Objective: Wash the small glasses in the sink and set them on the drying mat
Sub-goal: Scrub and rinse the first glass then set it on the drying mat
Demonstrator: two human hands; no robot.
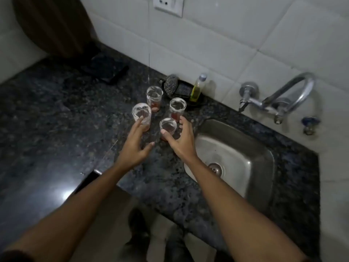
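4 glasses stand upright in a loose cluster on the dark speckled table (56, 114), left of the sink (238, 159): back glass (154, 96), right glass (177, 108), left glass (142, 115), front glass (168, 127). Each shows a reddish residue at the bottom; rims look cloudy. All 4 are apart from one another, none in the sink. Left hand (135, 146) is extended over the table, fingers spread and nearly straight, fingertips at the near side of the left glass; contact looks likely but a firm hold is not shown, and the thumb points right, clear of any glass. Right hand (181, 142) is spread around the front glass: thumb at its near left side, fingers reaching past its right side toward the right glass. Fingers are relaxed, not closed on it; cannot tell whether they touch the glass. Sink is steel, drain (215, 168) visible, basin looks dry. Tap (287, 97) is mounted on the tiled wall (226, 44) above the sink's back edge, spout curving up and over; no water seen running. Behind the glasses, against the wall: a dark tray (196, 104) holding a scrubber (171, 85), a dark pad (184, 89), and a small bottle (197, 88) of yellow liquid with a pale cap. A flat dark mat (107, 69) lies further left on the table near a brown curtain (52, 25). A socket (169, 5) sits on the wall above. Light is dim.
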